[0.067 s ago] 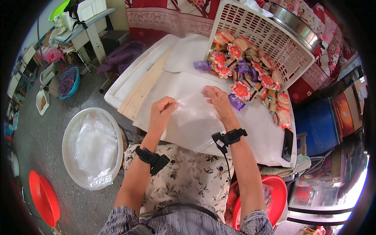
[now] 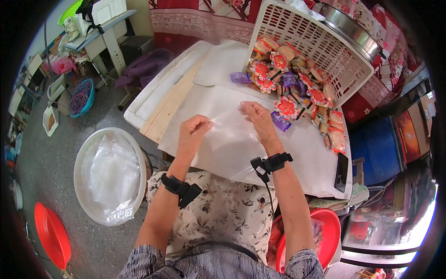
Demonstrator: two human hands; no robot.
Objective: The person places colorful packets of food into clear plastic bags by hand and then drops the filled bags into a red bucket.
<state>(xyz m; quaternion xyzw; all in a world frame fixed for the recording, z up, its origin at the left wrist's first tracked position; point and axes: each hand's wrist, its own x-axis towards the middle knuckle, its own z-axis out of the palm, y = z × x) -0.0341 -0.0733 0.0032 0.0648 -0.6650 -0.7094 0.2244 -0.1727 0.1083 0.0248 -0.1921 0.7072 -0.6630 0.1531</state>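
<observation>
A clear plastic bag [image 2: 230,144] is stretched between my two hands above the near edge of the table. My left hand [image 2: 193,131] pinches its upper left corner. The upper right corner is pinched in my right hand [image 2: 259,120]. Just beyond the right hand lies a heap of small wrapped snacks [image 2: 297,88], with red flower-shaped pieces and purple packets among them. They spill out of a tipped white slotted basket [image 2: 309,39]. The bag looks flat and see-through, with the table showing behind it.
A white basin [image 2: 80,186] with more clear bags [image 2: 114,174] stands on the floor at left. Red basins [image 2: 51,235] are at far left and beside my right forearm. A dark phone [image 2: 341,172] lies at the table's right edge, near a blue bin [image 2: 376,151].
</observation>
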